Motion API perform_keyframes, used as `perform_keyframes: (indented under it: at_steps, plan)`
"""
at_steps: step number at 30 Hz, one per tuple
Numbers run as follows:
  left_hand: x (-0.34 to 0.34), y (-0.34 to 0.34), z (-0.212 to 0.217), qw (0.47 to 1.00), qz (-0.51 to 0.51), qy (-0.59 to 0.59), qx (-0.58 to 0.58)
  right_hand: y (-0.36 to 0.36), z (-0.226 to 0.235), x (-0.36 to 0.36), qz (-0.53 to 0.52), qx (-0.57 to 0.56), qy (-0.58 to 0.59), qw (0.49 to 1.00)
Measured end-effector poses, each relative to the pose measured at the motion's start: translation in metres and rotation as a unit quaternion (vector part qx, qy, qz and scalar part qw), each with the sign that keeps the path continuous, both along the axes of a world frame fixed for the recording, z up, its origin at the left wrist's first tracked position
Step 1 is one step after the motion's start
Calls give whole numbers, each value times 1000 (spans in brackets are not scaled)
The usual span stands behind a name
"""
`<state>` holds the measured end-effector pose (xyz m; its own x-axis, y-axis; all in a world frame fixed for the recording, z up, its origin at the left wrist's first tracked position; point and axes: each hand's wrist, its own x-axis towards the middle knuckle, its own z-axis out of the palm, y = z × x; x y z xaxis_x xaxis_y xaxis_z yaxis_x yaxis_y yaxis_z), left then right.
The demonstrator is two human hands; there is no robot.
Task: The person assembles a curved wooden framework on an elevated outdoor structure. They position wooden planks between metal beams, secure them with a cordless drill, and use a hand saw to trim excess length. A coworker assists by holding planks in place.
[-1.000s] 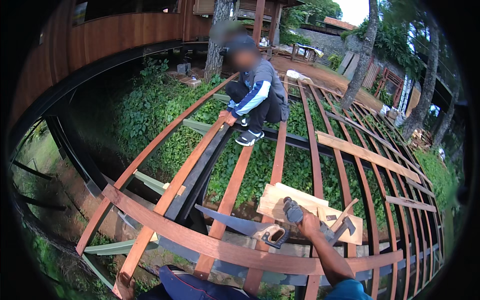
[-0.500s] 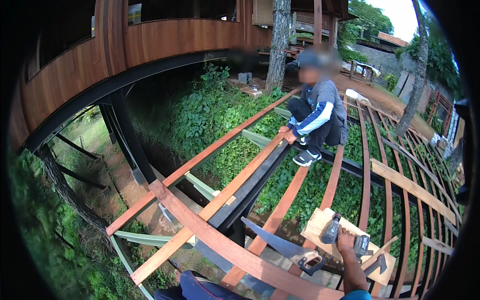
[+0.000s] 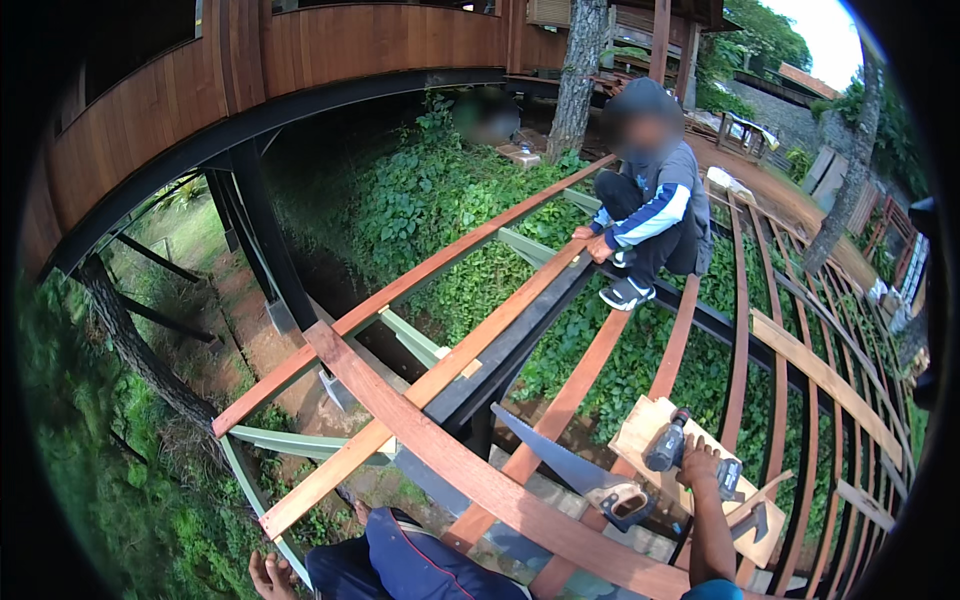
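My right hand [image 3: 700, 464] is closed round the handle of a cordless drill [image 3: 664, 448], which lies on a pale wooden board [image 3: 640, 424]. On the same board, close to my forearm, rests a hammer [image 3: 757, 520] with a wooden handle. To its left lies a handsaw [image 3: 560, 462] with a wooden grip, across the reddish planks. At the lower left edge my left hand [image 3: 272, 576] shows only its fingers, raised and apart beside a green metal beam [image 3: 250, 492]; it holds nothing visible. A long reddish plank [image 3: 450, 462] crosses in front of my knees.
A co-worker [image 3: 655, 205] squats ahead, both hands on the far end of a light brown batten [image 3: 500, 318]. Gaps between the joists [image 3: 570, 400] drop to plants and soil below. A dark steel beam [image 3: 480, 370] runs under the batten. A loose plank [image 3: 825, 385] lies at right.
My left hand has come into view at the lower left. The view has shifted a little. The co-worker's head has turned toward me, while my right hand stays on the drill.
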<state>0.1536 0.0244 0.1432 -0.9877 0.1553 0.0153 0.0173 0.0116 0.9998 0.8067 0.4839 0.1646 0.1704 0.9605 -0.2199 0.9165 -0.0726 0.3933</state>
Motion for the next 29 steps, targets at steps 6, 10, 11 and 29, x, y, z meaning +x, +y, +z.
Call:
perform_keyframes:
  at_steps: [6,10,11,29]
  plan:
    - [65,85,-41,993,-105,18,-49,-85,23,-163,292,108,471,825]
    - [52,83,-43,977,-184,84,-73,-106,-33,-273,314,-14,383,869]
    - [50,80,-43,982,-168,44,-68,-109,-45,-290,320,7,346,882]
    - [37,42,-38,969,-73,-171,161,-166,-29,-311,349,-102,206,908]
